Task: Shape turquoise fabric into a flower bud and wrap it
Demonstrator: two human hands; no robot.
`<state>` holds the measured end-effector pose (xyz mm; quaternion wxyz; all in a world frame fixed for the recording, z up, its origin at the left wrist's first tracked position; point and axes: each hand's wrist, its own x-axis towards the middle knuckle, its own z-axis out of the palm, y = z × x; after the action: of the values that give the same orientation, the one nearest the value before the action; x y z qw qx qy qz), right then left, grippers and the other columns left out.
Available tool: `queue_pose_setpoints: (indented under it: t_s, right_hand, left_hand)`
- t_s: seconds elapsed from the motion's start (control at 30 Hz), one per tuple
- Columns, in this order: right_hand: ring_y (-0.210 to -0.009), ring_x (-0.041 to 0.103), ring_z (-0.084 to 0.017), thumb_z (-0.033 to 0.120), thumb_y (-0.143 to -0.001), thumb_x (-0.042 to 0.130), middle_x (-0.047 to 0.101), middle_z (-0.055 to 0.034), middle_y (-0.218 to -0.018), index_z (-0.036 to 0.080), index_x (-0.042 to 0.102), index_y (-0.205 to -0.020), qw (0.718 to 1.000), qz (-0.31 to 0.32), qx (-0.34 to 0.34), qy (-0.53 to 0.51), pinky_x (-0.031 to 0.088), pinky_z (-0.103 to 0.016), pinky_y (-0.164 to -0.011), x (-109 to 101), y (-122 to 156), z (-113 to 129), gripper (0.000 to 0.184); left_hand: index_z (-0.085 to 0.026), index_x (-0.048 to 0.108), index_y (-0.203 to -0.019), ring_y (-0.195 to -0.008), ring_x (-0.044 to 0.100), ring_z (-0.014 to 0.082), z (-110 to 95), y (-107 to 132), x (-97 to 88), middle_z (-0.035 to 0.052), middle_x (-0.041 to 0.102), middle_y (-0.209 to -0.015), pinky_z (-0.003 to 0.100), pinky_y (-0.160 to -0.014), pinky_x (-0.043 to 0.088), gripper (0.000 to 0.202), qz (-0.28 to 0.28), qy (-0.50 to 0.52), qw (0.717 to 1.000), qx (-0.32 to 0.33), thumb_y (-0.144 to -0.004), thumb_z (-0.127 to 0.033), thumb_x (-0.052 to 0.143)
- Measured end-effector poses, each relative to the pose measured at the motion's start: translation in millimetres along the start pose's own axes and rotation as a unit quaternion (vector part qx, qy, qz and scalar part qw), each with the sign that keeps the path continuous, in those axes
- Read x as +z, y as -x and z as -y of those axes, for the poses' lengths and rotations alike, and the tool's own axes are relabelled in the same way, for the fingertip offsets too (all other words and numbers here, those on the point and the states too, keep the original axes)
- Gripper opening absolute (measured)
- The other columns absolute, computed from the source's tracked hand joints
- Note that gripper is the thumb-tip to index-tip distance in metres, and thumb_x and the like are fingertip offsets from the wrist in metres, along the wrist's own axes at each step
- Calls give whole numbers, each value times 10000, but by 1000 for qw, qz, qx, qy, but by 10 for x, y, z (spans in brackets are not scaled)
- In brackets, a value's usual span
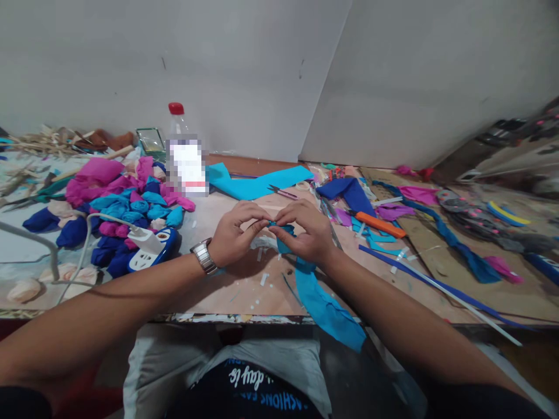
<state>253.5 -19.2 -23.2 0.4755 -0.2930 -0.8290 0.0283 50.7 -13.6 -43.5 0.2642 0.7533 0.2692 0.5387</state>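
Observation:
Both hands meet above the middle of the table, fingertips pinched close together. My left hand (236, 230), with a metal watch on its wrist, grips the near end of a blue crepe paper strip (321, 299). Pinched on the same end is my right hand (308, 230), its fingers closed. From there the strip runs under the right hand and hangs down over the table's front edge. Just beyond the hands lie small scissors (283, 192) and a wider light-blue paper strip (257, 185). The exact fold between the fingertips is mostly hidden.
Several rolled paper flowers (135, 203) in blue, pink and cream are heaped at left, beside a blue-and-white power strip (152, 250) with cable. A red-capped bottle (186, 157) stands behind. At right lie an orange cutter (379, 224), a white stick (463, 302) and paper scraps.

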Motion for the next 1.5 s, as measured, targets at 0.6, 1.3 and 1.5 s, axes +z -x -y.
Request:
queue_pose_setpoints:
  t_s: [0.6,1.3,1.5]
  right_hand:
    - [-849,703,-225,248,-889,740,767,-28,-853,263,727,-935,998,-30,-40,23,551,-427,-835,-9,-9,61,50]
    - [-861,688,-211,234,-916,719,768,-40,-879,237,724,-966,998,-16,-53,36,527,-415,-854,-14,-16,32,50]
    - [-862,694,-216,248,-927,704,766,-42,-881,245,732,-958,999,-11,-42,27,528,-430,-860,-6,-10,20,41]
  left_hand:
    - [-233,772,-941,-925,679,199,-18,16,5,56,767,-938,378,-875,540,171,-39,5,999,-29,-901,-395,734]
    - [-182,674,-923,-919,623,196,3,18,8,61,689,-945,350,-879,488,261,31,44,995,-86,-976,-428,604]
    - [-184,693,-957,-923,634,199,45,27,23,69,708,-969,350,-868,502,268,38,57,992,-110,-964,-442,620]
